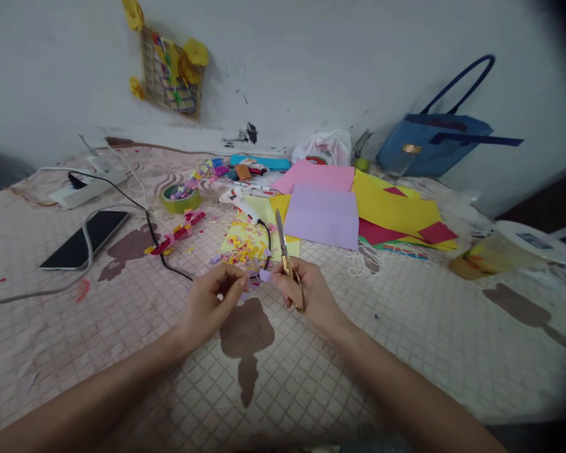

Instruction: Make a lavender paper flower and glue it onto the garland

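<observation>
My right hand [309, 289] is closed around a pair of gold-handled scissors [287, 258], their blades pointing up and away. At the fingertips of that hand is a small piece of purple paper [265, 275]. My left hand [214, 299] is beside it with thumb and forefinger nearly pinched together; whatever they hold is too small to make out. Just beyond both hands lies a heap of yellow and orange paper bits [245, 246] on a pale yellow sheet [259, 207]. A white glue gun [239, 202] rests behind the heap.
Purple paper [321, 217], pink paper [318, 176] and yellow sheets [396, 204] overlap at the back. On the left are a phone [85, 240], cables, a power strip [87, 189], a tape roll [182, 200] and a decorated red strip [177, 234]. A plastic tub [514, 248] stands right.
</observation>
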Motion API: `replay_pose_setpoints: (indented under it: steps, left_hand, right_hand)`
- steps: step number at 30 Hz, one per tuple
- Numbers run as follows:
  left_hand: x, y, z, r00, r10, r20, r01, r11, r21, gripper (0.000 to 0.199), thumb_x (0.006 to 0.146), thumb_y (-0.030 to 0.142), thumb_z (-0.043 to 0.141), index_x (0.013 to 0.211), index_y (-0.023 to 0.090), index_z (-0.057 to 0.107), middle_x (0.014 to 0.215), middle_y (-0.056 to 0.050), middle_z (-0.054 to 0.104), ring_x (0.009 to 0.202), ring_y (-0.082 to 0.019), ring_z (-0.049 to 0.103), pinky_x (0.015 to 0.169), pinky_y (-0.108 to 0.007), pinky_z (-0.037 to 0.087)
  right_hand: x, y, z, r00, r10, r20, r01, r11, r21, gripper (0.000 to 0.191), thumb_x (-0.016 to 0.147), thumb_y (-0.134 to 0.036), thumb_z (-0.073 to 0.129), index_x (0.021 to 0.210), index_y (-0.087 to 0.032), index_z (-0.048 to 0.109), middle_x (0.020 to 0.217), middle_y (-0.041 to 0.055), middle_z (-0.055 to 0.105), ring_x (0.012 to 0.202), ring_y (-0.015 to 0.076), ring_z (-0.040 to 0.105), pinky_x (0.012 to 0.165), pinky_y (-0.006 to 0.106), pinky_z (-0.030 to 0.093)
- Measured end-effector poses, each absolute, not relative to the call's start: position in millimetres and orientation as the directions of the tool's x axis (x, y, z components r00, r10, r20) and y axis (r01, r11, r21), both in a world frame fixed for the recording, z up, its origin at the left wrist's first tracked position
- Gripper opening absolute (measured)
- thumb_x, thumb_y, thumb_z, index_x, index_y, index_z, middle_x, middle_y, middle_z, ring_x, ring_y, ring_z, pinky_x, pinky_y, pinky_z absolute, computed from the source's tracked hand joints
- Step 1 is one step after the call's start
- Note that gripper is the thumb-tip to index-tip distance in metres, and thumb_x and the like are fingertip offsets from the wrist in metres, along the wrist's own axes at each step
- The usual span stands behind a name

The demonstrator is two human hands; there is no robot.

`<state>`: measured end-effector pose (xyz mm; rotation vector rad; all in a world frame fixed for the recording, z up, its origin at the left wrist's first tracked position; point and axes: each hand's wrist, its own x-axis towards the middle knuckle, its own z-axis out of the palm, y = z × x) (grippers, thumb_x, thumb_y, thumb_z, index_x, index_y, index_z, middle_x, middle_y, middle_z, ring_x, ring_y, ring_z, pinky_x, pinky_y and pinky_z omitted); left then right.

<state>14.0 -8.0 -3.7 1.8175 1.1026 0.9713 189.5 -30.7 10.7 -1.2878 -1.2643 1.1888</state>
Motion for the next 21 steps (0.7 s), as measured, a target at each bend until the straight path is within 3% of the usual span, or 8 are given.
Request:
replay_pose_setpoints:
  steps: [6,12,18,21]
  left_hand:
    - [10,-10,-9,0.370,0.886,0.280,0.416,-0.428,0.802,0.012,0.083,0.025,0.047,0.080,0.016,0.054,0.066,0.000,0.059,0.057,-0.009,0.052,0.053,-0.020,0.040]
    - [9,-9,-12,0.421,0.879,0.223,0.426,-0.408,0.807,0.017,0.085,0.029,0.046,0.078,0.016,0.055,0.066,-0.001,0.058,0.058,-0.010,0.052,0.054,-0.021,0.041]
    - [18,-10,-7,0.526,0.851,0.012,0.183,-0.127,0.975,0.023,0.082,0.033,0.052,0.097,0.017,0.049,0.075,-0.001,0.057,0.055,-0.009,0.052,0.049,-0.020,0.043]
    - [21,-13,-7,0.602,0.797,-0.058,0.114,-0.014,0.993,0.023,0.082,0.035,0.052,0.092,0.015,0.047,0.075,-0.001,0.055,0.056,-0.009,0.053,0.050,-0.021,0.045]
  right_hand:
    - [188,-33,18,0.005,1.000,0.014,0.074,0.013,-0.997,0.010,0.072,-0.025,0.052,0.066,-0.017,0.051,0.045,-0.0089,0.040,0.036,0.0047,0.036,0.036,0.017,0.030]
    - [199,-31,17,0.018,1.000,0.013,0.057,0.012,-0.998,0.010,0.073,-0.025,0.053,0.067,-0.017,0.051,0.048,-0.0082,0.042,0.038,0.0053,0.039,0.037,0.017,0.031]
    - [200,-30,8,-0.013,1.000,0.008,0.065,0.008,-0.998,0.011,0.074,-0.025,0.052,0.068,-0.017,0.051,0.048,-0.0081,0.042,0.037,0.0056,0.039,0.037,0.017,0.031]
    - [196,-32,4,-0.042,0.999,-0.009,0.077,-0.006,-0.997,0.012,0.075,-0.025,0.052,0.067,-0.017,0.051,0.046,-0.0080,0.041,0.037,0.0059,0.038,0.037,0.018,0.031]
